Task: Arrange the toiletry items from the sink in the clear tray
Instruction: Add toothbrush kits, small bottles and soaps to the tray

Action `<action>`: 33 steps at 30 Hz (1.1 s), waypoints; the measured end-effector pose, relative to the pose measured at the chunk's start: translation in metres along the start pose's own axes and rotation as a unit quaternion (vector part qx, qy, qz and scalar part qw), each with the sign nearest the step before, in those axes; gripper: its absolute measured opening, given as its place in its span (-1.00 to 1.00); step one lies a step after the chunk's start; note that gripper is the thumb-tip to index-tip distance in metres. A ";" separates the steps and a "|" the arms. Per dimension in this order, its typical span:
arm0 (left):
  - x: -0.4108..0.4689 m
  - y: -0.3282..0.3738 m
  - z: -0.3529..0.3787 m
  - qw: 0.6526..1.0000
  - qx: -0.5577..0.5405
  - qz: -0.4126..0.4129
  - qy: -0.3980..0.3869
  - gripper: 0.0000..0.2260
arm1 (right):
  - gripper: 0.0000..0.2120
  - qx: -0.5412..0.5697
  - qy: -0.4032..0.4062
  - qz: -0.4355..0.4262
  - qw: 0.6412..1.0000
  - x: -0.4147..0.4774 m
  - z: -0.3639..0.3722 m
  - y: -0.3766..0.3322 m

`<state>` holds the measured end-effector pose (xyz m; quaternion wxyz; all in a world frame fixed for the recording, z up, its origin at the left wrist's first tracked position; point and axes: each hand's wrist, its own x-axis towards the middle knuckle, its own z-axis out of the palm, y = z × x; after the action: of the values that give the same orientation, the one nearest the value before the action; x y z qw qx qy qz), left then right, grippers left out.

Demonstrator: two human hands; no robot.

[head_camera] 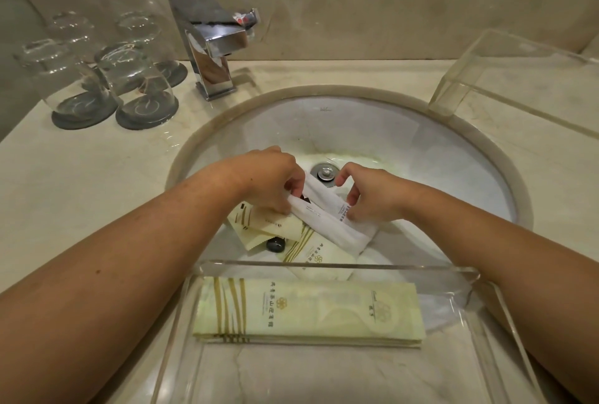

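Tray: clear, at the near edge of the counter, in front of the sink. Holds a flat stack of long cream packets, laid crosswise and squared up. Judged placed.

Sink: the rest of the items lie in a loose heap near the drain.
- White packets: two or so, overlapping. Left hand pinches their left end, fingers closed on them; right hand pinches the right end likewise. Whether they are lifted clear of the heap cannot be told.
- Cream sachets: under the left hand, untouched.
- Cream packet: below the white ones, partly behind the tray wall.
- Dark cap: small, its body hidden.

Progress: early to middle. One stack in; white packets in hand; at least three kinds left to move.
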<state>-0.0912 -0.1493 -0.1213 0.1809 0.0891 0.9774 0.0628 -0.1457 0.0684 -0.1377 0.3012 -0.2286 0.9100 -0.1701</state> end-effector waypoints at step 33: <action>-0.137 0.024 -0.040 0.908 -0.202 -0.016 0.366 -0.89 | -0.83 0.385 0.176 -0.114 0.899 -0.164 -0.038 -0.034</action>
<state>0.0232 -0.1568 -0.0337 -0.1742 0.0057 0.9427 0.2844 -0.0421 0.1309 -0.0162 0.1787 -0.1634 0.7796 -0.5776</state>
